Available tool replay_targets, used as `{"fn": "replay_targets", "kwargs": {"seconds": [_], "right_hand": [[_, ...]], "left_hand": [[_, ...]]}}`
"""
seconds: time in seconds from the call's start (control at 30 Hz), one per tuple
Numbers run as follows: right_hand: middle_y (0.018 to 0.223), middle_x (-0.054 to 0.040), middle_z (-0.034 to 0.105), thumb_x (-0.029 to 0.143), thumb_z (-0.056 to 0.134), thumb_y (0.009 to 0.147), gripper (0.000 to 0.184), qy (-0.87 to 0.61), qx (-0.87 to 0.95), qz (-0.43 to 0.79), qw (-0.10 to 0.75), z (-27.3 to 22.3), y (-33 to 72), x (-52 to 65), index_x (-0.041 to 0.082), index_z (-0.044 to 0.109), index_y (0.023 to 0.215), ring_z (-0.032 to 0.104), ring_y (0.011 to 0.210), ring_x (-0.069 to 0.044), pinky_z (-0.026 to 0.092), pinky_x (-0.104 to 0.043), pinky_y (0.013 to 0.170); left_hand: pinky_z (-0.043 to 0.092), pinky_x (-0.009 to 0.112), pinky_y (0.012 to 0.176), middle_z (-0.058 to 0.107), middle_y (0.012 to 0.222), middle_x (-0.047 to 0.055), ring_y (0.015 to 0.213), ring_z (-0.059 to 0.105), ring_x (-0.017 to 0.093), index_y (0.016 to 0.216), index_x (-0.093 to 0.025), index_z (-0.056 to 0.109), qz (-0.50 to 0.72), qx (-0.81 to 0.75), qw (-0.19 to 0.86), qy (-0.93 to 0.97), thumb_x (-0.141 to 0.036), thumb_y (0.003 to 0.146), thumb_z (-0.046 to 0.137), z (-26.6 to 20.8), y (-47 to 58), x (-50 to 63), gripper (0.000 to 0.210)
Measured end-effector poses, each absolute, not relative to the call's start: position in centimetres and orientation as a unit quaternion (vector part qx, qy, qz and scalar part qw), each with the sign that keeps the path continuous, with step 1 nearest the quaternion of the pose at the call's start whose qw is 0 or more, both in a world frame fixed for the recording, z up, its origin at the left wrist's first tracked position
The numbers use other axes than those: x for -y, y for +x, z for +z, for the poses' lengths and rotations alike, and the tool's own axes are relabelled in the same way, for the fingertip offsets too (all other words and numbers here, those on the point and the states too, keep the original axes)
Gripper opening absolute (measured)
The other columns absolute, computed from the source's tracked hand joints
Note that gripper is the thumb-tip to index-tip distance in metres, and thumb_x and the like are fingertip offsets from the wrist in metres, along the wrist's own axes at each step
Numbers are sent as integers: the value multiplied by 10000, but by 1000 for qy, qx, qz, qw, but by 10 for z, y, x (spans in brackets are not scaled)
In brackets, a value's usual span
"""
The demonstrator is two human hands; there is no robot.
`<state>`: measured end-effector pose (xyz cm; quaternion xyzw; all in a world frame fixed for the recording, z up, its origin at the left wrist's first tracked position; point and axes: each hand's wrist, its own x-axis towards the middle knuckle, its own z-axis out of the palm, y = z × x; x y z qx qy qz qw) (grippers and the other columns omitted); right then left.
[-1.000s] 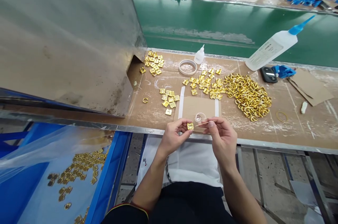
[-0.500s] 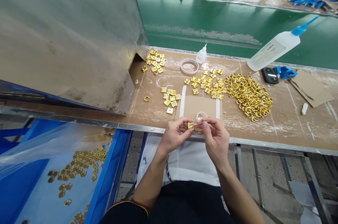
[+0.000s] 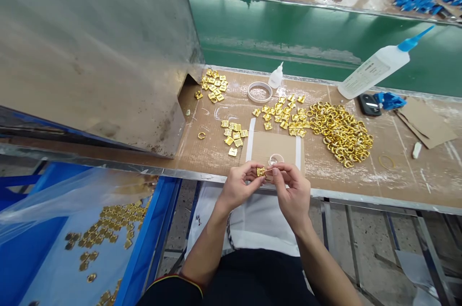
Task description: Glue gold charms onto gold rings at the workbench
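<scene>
Between the thumb and fingers of my left hand (image 3: 241, 184) is a small square gold piece (image 3: 260, 172). My right hand (image 3: 294, 195) pinches a thin stick (image 3: 270, 169), its tip at the gold piece. Just beyond my fingers, a small clear round dish (image 3: 276, 159) rests on a cardboard pad (image 3: 272, 145) edged with white tape. Square gold pieces (image 3: 236, 135) lie left of the pad, and more gold pieces (image 3: 285, 112) lie behind it. To the right is a heap of gold rings (image 3: 342, 133).
A big metal housing (image 3: 97, 51) blocks the left. Behind the pad are a tape roll (image 3: 260, 92) and small bottle (image 3: 276, 76); a large bottle (image 3: 375, 72) leans at the right. A blue crate (image 3: 140, 248) with gold parts stands lower left. Across the green belt (image 3: 288, 31), other people sit.
My right hand has shifted slightly left, closer to the gold piece, with the stick still pinched. My left hand keeps its hold, nearly in place.
</scene>
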<state>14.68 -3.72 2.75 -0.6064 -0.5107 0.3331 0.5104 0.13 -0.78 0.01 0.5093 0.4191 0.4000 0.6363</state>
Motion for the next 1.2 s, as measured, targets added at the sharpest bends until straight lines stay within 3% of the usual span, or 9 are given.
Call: {"fn": "replay_targets", "kwargs": {"seconds": [0.27,0.87,1.2], "right_hand": [[802,-44,786,312,655,942,96,-583,537,324,516,31,145,35,222,685,930,769,672,-193,651,-284,609],[816,-63,779,417,648,959,209,-589,518,344,516,29,145,36,214,677,921,767,700,-202,658,-305,627],[797,-55,783,379,647,966,175,-586,536,315,521,28,144,37,216,675,909,762,662,-193,648,-297,617]], "left_hand": [[644,261,721,801,925,90,772,783,186,1041,-133,689,406,-413,632,515,-279,830,720,1,1,7,258],[652,283,723,800,902,93,763,784,197,1039,-130,692,412,-416,632,508,-293,822,742,-1,1,8,275],[657,272,721,794,877,75,767,787,195,1034,-142,677,425,-419,614,517,-303,838,720,-2,3,9,258]]}}
